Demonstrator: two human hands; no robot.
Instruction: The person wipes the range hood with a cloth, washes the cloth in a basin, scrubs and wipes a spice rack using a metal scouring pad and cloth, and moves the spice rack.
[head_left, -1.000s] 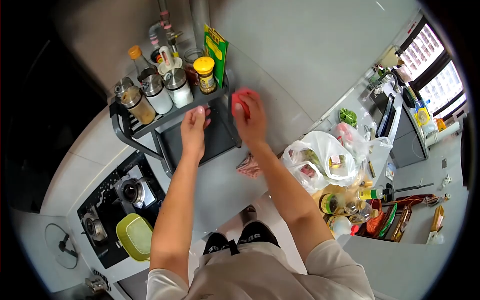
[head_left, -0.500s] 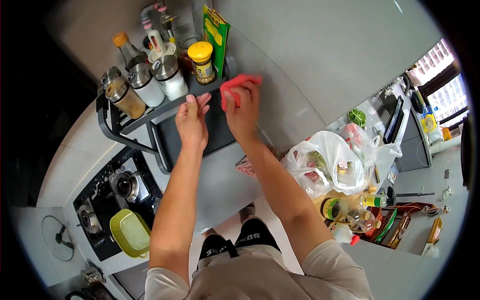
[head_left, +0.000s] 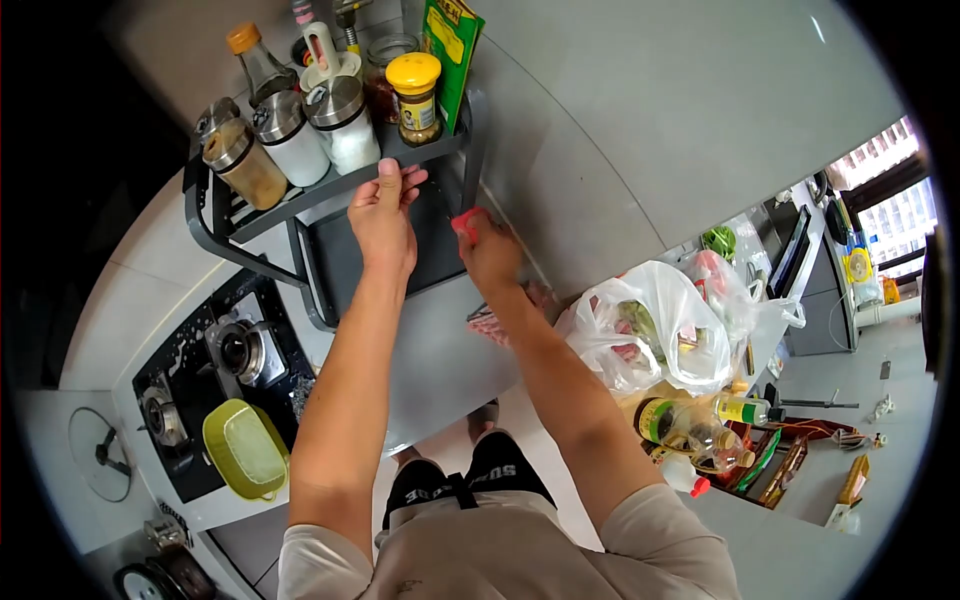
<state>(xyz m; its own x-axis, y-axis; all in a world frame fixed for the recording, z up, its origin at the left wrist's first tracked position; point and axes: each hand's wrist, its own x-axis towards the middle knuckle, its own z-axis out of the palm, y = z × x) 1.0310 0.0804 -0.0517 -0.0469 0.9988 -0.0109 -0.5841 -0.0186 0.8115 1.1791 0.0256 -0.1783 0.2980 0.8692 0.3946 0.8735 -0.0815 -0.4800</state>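
Note:
My right hand (head_left: 492, 252) is closed on a red cloth (head_left: 468, 226) beside the right end of a dark two-tier rack (head_left: 330, 192). My left hand (head_left: 385, 215) is at the front edge of the upper shelf, thumb up and fingers partly curled; whether it grips the edge is unclear. On the upper shelf stand steel-lidded jars, among them a white one (head_left: 343, 128), a yellow-capped bottle (head_left: 415, 100), an orange-capped bottle (head_left: 262, 65) and a green packet (head_left: 452, 50). The lower tray (head_left: 350, 250) is partly hidden by my left hand.
A gas stove (head_left: 238, 350) with a green square pan (head_left: 247, 450) is at the left. White plastic bags (head_left: 650, 325) and oil bottles (head_left: 690, 430) stand at the right. A patterned cloth (head_left: 490, 325) lies behind my right forearm. A glass lid (head_left: 100, 455) is far left.
My right hand has moved down with the red cloth, from beside the upper shelf to the rack's lower right side. My left hand has moved slightly up against the shelf edge.

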